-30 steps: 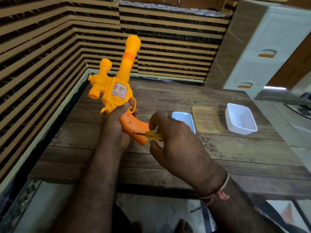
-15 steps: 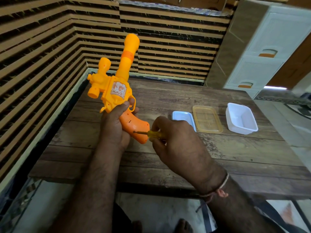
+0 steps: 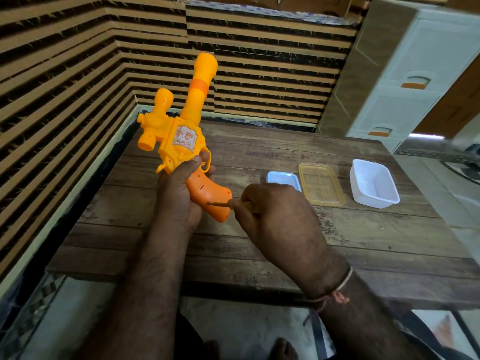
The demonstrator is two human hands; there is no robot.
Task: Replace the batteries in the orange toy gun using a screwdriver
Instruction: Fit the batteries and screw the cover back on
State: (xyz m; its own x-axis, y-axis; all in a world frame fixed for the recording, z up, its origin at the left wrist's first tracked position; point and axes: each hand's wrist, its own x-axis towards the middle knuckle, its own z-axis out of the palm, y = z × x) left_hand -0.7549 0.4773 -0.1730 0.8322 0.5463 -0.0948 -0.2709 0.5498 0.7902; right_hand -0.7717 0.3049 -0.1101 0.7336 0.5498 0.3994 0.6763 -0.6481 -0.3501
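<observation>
Gripping toy gun (image 3: pixel 181 141) in left hand (image 3: pixel 179 196)

Toy gun (image 3: pixel 181 141) glossy orange plastic; table (image 3: pixel 363 237) worn, rough-grained wood; tub (image 3: pixel 374 185) smooth white plastic.

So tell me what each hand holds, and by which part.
Left hand grips the toy gun around its handle. Right hand pinches the screwdriver by its handle.
</observation>
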